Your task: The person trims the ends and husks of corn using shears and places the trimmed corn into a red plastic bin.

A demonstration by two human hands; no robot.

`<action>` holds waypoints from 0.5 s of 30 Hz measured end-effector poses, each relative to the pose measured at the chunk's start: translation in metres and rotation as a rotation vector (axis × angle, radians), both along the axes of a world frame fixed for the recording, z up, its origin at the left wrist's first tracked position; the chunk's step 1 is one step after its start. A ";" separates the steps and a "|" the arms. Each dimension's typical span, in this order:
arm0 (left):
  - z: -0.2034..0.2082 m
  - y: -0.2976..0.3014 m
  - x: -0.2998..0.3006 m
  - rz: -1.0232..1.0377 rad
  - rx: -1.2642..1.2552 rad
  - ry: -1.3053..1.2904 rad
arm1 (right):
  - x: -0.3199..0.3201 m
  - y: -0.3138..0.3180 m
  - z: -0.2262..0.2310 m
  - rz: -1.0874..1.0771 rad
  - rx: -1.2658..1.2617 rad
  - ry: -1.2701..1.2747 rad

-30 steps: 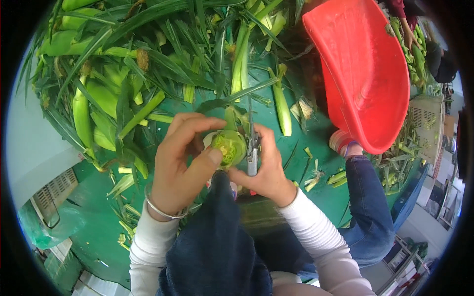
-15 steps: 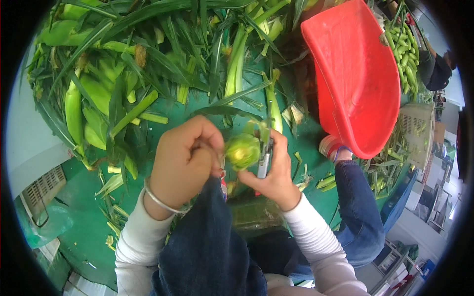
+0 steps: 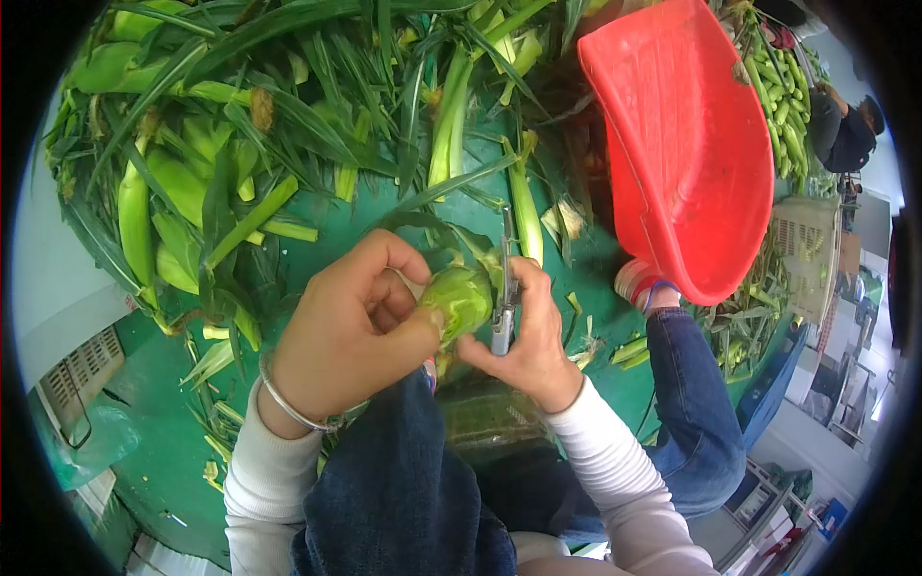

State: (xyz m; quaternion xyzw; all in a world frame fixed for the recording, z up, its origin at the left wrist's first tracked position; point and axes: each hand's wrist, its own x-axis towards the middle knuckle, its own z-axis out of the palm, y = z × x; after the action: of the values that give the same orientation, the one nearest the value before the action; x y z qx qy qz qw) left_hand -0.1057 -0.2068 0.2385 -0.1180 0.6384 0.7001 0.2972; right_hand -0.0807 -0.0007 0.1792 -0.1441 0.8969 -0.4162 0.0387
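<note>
A green ear of corn (image 3: 459,300) in its husk sits between my hands, its pale green side turned up. My left hand (image 3: 351,322), with a bangle at the wrist, curls around its left side, the thumb pressing on the husk. In my right hand (image 3: 533,346) is a small knife (image 3: 503,312) with a grey metal body, standing nearly upright along the right side of the ear. The right thumb reaches under the ear. Long dark leaves hang from its far end, and its lower part is partly hidden.
Husked corn ears (image 3: 178,182) and leafy stalks heap up at the far left. A red plastic scoop-shaped tub (image 3: 687,144) stands at the right by my foot. Beyond it lies a pile of green ears (image 3: 783,106), with a pale crate (image 3: 807,250) nearby. Husk scraps litter the green floor (image 3: 288,326).
The ear has turned from end-on to more side-on and shows sharper. My left fingers have loosened from a tight curl, the thumb now against the husk. The knife stands slightly farther left.
</note>
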 end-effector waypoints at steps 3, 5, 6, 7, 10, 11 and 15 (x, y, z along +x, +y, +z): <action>-0.010 0.000 0.005 -0.063 -0.047 0.108 | -0.002 0.001 0.001 0.083 0.040 0.096; -0.011 0.004 0.010 -0.049 -0.122 0.165 | -0.005 0.001 0.001 0.102 0.079 0.127; -0.013 0.006 0.012 -0.039 -0.186 0.227 | -0.006 0.002 0.002 0.119 0.131 0.162; -0.015 0.006 0.013 -0.039 -0.185 0.225 | -0.006 0.002 0.003 0.119 0.132 0.160; -0.016 0.003 0.014 -0.070 -0.187 0.249 | -0.005 0.003 0.004 0.092 0.086 0.165; -0.011 0.002 0.012 -0.003 -0.026 0.076 | -0.002 0.004 0.004 0.082 0.028 0.108; -0.001 0.005 0.014 0.130 0.187 -0.085 | 0.003 0.001 0.007 0.021 -0.068 -0.013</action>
State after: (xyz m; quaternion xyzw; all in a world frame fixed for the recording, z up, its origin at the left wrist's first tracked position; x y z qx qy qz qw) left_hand -0.0916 -0.2020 0.2380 -0.1605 0.5481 0.7688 0.2878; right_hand -0.0776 0.0005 0.1864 -0.1522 0.8804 -0.4470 0.0438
